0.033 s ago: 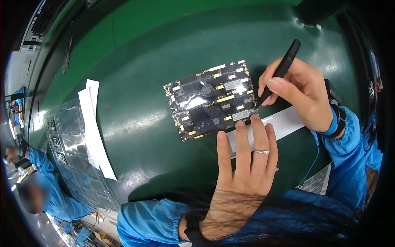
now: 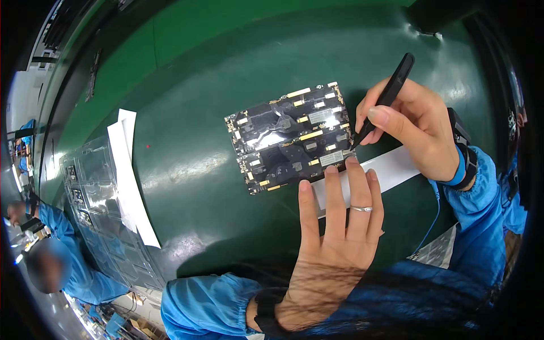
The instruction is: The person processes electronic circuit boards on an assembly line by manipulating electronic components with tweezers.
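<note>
A black circuit board panel (image 2: 294, 135) with pale yellow and silver parts lies on the green table. My left hand (image 2: 334, 243) rests flat with fingers spread. Two of its fingertips press the panel's near edge, and a ring is on one finger. My right hand (image 2: 411, 122) is closed in a pinch round slim black tweezers (image 2: 395, 85), held slanted with the tip down at the panel's right edge, near my left fingertips. Whether the tip touches a part is too small to tell. A white paper strip (image 2: 391, 170) lies partly under my left fingers.
Left of the panel are white paper strips (image 2: 131, 187) and a clear plastic tray (image 2: 102, 195) with small boards in it. A blue cord (image 2: 435, 212) hangs from my right wristband. Another person in blue (image 2: 68, 255) is at far left. A dark stand (image 2: 445, 14) is at upper right.
</note>
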Demonstrator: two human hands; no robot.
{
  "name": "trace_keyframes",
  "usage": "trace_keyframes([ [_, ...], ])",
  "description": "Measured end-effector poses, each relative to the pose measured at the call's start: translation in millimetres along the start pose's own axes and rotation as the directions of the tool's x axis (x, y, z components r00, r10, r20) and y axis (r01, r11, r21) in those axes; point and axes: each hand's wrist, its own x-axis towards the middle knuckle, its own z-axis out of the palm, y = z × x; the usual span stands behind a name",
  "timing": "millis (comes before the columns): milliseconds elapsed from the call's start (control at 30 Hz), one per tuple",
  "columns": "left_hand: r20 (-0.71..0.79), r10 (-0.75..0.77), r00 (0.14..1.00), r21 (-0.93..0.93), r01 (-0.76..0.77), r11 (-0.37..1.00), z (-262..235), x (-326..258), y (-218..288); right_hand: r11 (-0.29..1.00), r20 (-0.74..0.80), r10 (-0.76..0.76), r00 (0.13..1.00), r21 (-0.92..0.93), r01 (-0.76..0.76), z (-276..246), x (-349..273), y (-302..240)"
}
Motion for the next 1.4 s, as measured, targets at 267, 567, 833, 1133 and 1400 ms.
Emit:
trace_keyframes([
  [267,0.027,-0.009,1.000,-0.023,0.009,1.000,-3.7,3.7,-0.6,0.999,0.032,0.021,0.999,-0.044,-0.020,-2.0,2.6,-4.3],
  [567,0.048,0.002,0.999,-0.030,-0.001,1.000,-8.7,8.1,0.0,0.998,0.060,-0.048,0.997,-0.043,0.050,-9.5,1.1,-8.6],
  [833,0.083,-0.051,0.995,-0.127,0.062,0.990,-33.9,9.9,-21.2,0.963,-0.302,-0.124,0.945,0.192,0.188,-22.0,31.4,12.4],
  [1133,0.017,-0.280,0.960,-0.176,0.279,0.944,-40.0,4.9,-69.4,0.977,-0.245,-0.174,0.954,0.079,0.198,-23.2,30.7,11.9],
  [1400,0.248,-0.307,0.919,-0.573,0.395,0.718,-45.0,-7.2,-80.0,0.974,-0.235,-0.100,0.967,0.173,0.143,-16.0,28.7,6.9],
])
